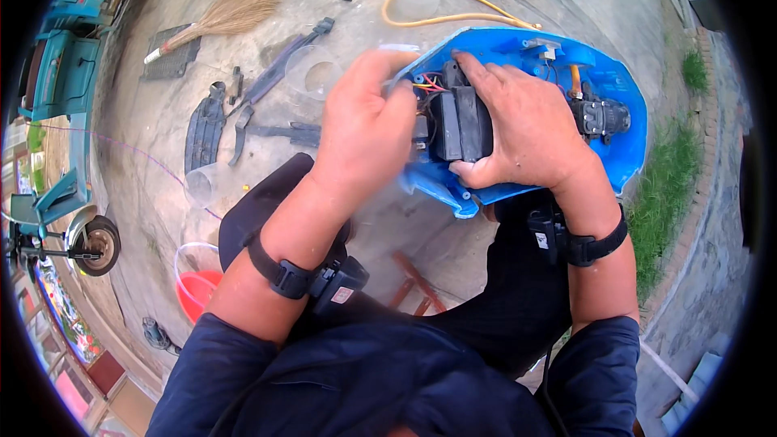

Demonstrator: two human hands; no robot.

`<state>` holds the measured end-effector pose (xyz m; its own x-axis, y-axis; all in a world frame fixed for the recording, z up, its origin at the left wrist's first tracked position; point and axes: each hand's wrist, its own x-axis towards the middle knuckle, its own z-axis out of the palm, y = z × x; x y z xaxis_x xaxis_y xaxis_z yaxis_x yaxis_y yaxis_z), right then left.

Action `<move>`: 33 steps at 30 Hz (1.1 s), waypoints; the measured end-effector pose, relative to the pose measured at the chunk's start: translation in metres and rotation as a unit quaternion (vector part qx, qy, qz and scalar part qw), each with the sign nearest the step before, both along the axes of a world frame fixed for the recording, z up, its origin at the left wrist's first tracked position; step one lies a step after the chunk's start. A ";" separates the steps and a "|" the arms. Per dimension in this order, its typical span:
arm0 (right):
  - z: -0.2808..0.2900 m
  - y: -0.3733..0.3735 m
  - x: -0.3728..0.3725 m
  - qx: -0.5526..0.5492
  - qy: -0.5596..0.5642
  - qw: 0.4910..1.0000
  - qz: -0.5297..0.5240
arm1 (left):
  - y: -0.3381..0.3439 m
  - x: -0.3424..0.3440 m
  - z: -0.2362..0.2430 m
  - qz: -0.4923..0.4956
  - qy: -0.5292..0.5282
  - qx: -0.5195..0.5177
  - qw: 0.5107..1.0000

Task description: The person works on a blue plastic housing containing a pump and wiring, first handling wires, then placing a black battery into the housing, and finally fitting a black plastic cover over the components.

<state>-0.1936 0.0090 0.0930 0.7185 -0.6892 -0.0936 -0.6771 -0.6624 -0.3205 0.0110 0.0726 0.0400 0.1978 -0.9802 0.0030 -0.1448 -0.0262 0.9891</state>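
Observation:
A blue plastic shell (627,105), open side up, lies over my knees with its inner parts showing. My left hand (368,117) is closed at the shell's left rim, thumb by the edge next to red and yellow wires (429,82); its other fingertips are hidden. Inside, a black box-shaped part (463,123) sits beside those wires. My right hand (522,121) spans this box, fingers at its far end and thumb at its near end. Farther right in the shell is a black ribbed motor-like part (600,117).
A straw broom (239,8), black straps (206,129) and a yellow hose (453,19) lie on the concrete. At left stand a red bucket (197,291) and a teal three-wheeler (65,73). Grass (668,186) borders a wall at right.

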 end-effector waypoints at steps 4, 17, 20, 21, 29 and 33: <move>0.008 -0.004 0.002 0.041 0.017 0.999 0.004 | 0.001 0.002 0.002 0.002 0.004 0.001 1.000; 0.000 -0.008 0.003 0.033 0.004 0.999 0.016 | -0.003 0.001 0.001 0.013 -0.005 -0.015 1.000; 0.000 -0.006 0.001 0.026 0.008 1.000 0.014 | -0.002 0.003 0.006 -0.012 -0.080 -0.011 0.997; -0.001 -0.007 0.003 0.029 0.012 0.999 0.015 | -0.003 0.004 0.002 -0.009 -0.074 -0.008 0.997; -0.008 -0.016 -0.010 0.030 -0.045 0.997 0.055 | -0.004 -0.004 0.000 0.029 -0.019 -0.018 0.999; -0.009 -0.018 -0.007 0.026 -0.024 0.999 0.037 | -0.003 -0.006 0.007 0.030 0.004 -0.001 1.000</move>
<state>-0.2003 -0.0090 0.0842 0.7723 -0.6284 -0.0930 -0.6095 -0.6919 -0.3869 0.0053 0.0693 0.0466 0.2561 -0.9667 0.0030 -0.1350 -0.0327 0.9903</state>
